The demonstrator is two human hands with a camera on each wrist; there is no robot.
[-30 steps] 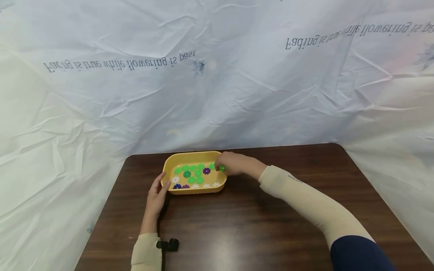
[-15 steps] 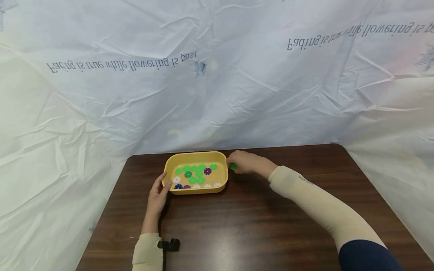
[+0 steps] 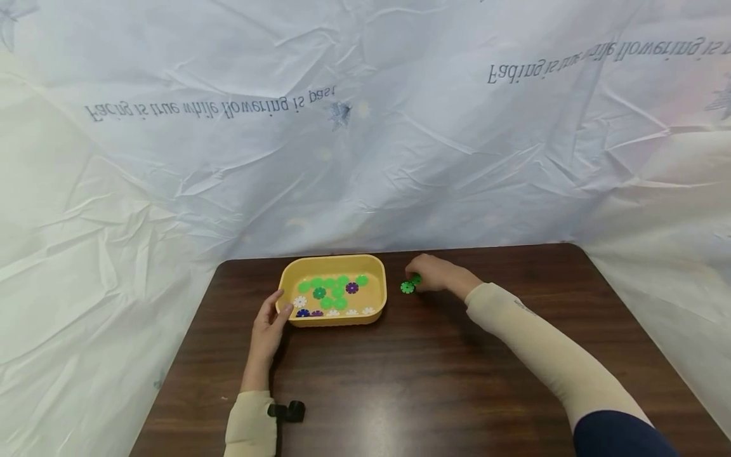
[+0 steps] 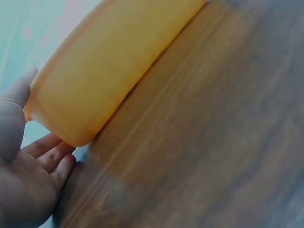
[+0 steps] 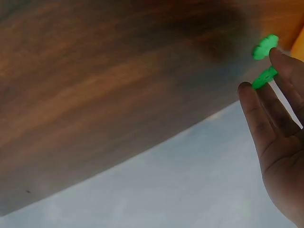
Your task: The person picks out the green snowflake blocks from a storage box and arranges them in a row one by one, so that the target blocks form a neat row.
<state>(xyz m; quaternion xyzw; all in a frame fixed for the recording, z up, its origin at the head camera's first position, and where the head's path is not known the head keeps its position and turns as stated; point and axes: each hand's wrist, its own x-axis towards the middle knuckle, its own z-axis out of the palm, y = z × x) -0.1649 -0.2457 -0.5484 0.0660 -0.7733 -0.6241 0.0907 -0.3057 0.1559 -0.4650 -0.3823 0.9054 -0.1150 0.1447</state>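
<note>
In the head view my left hand (image 3: 268, 327) holds the left end of a yellow plastic basin (image 3: 337, 322), thumb at the rim. The left wrist view has the fingers against the basin's outer wall (image 4: 104, 66). Inside the basin lie several flower-shaped plastic discs, including light green ones (image 3: 338, 292), a purple disc (image 3: 351, 288) and a white disc (image 3: 299, 302). Right of the basin, my right hand (image 3: 436, 274) pinches a green flower-shaped disc (image 5: 264, 78) between its fingertips. A second green disc (image 3: 407, 287) is just beside those fingertips, on the basin's side.
The basin stands near the far edge of a dark brown wooden table (image 3: 371, 381). Behind and around the table hangs a pale, wrinkled cloth (image 3: 365, 158) with printed lettering. A black strap with a small device (image 3: 288, 411) is on the left forearm.
My right hand has come out of the basin's right end and moved right over the table, bringing green discs along. The left hand keeps its hold on the basin.
</note>
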